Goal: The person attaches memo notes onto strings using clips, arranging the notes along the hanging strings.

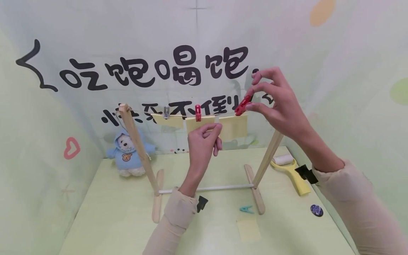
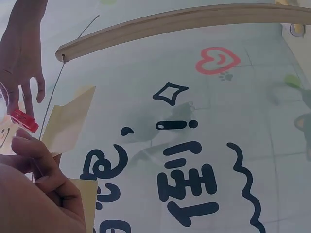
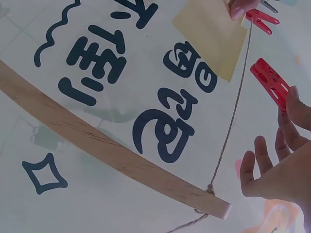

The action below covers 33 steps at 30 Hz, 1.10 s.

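R hand point(image 1: 277, 102) pinches red clip point(image 1: 243, 106); bkdrop txt point(image 1: 186, 67) 吃饱喝饱

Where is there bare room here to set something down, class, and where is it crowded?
The pale-green table is bare left of the wooden stand's left foot, before the blue-hooded plush toy, and between the flat yellow paper and round purple badge. Crowded: the hanging yellow paper sheets, with the left hand and right hand close by.

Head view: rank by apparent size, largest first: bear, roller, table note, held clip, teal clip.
1. Bear
2. Roller
3. Table note
Unranked: held clip and teal clip; the held one looks bigger but seems nearer the camera.
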{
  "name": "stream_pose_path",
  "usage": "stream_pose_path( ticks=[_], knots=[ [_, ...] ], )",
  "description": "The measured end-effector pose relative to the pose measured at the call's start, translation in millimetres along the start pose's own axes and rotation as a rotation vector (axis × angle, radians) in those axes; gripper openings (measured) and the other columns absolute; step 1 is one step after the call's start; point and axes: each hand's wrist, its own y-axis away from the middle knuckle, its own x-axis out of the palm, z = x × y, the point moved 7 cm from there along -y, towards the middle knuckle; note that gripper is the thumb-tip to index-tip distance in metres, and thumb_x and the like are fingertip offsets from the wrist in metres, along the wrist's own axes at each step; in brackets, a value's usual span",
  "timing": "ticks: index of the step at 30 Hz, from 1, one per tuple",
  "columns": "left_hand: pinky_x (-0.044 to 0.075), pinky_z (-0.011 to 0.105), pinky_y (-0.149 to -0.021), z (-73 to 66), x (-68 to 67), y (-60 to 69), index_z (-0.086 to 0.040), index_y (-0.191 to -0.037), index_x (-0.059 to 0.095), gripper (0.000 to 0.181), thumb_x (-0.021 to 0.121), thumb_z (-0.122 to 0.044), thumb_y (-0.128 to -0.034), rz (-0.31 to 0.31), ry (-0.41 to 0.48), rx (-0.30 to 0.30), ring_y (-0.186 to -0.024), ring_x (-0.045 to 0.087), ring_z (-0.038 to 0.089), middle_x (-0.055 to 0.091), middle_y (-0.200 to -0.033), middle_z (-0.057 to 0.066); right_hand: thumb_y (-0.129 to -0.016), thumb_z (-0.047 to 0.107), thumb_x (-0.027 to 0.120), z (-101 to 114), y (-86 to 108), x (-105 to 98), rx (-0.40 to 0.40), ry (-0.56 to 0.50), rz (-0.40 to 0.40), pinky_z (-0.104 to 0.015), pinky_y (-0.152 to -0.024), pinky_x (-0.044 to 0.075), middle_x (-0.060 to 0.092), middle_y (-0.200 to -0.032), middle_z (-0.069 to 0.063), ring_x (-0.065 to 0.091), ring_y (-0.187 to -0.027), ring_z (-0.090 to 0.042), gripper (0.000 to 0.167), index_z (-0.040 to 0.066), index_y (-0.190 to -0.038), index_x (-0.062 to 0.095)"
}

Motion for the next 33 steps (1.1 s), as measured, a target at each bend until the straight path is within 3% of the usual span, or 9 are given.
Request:
stream_pose_path(
  ticks=[6, 8, 18, 26, 33],
  knots=[
    [0.033, 0.018, -0.040, -2.4, 0.9, 0.5, 0.009, -0.110, 0.078, 0.019, 0.074, -0.009, -0.1051, -0.015, 0.024, -0.020, -0.038, 0.046, 0.007, 0.061, -0.053, -0.003, -0.084, -0.013, 0.087, -1.7, -6.8, 6.7, 0.005, -0.005, 0.031, -0.037, -0.118, 0.034, 0.057, -0.123, -0.019, 0.048, -0.138, -0.027, 0.022, -0.009, -0.102, 0.075],
    [0.032, 0.018, -0.040, -2.3, 1.0, 0.6, 0.009, -0.110, 0.077, 0.019, 0.074, -0.009, -0.1053, -0.020, 0.025, -0.021, -0.038, 0.046, 0.007, 0.061, -0.053, -0.004, -0.085, -0.011, 0.087, -1.5, -7.5, 9.9, 0.001, -0.003, 0.050, -0.043, -0.118, 0.032, 0.056, -0.124, -0.024, 0.047, -0.137, -0.029, 0.021, -0.008, -0.102, 0.075],
    [0.032, 0.018, -0.040, -4.7, 4.4, 0.6, 0.008, -0.111, 0.078, 0.019, 0.073, -0.010, -0.1061, -0.020, -0.008, 0.010, -0.039, 0.045, 0.006, 0.059, -0.053, -0.004, -0.087, -0.007, 0.088, -4.7, -5.5, 16.1, 0.025, 0.033, 0.089, -0.060, -0.118, 0.027, 0.056, -0.126, -0.024, 0.049, -0.137, -0.039, 0.020, -0.003, -0.102, 0.076],
    [0.033, 0.017, -0.041, -7.4, 4.8, -1.9, 0.007, -0.112, 0.078, 0.019, 0.071, -0.009, -0.1072, -0.021, -0.053, 0.055, -0.040, 0.045, 0.006, 0.060, -0.054, -0.006, -0.085, -0.006, 0.090, -5.8, -5.6, 22.5, -0.010, 0.066, 0.111, -0.060, -0.114, 0.028, 0.056, -0.125, -0.025, 0.052, -0.131, -0.043, 0.022, -0.004, -0.102, 0.076],
    [0.034, 0.017, -0.042, -6.4, 4.7, -3.1, 0.006, -0.115, 0.079, 0.020, 0.071, -0.010, -0.1081, -0.019, -0.076, 0.060, -0.041, 0.046, 0.007, 0.060, -0.056, -0.006, -0.084, -0.007, 0.090, -11.1, -5.1, 25.2, 0.028, 0.075, 0.110, -0.061, -0.109, 0.029, 0.058, -0.126, -0.023, 0.060, -0.121, -0.040, 0.022, -0.003, -0.101, 0.077]
  ],
)
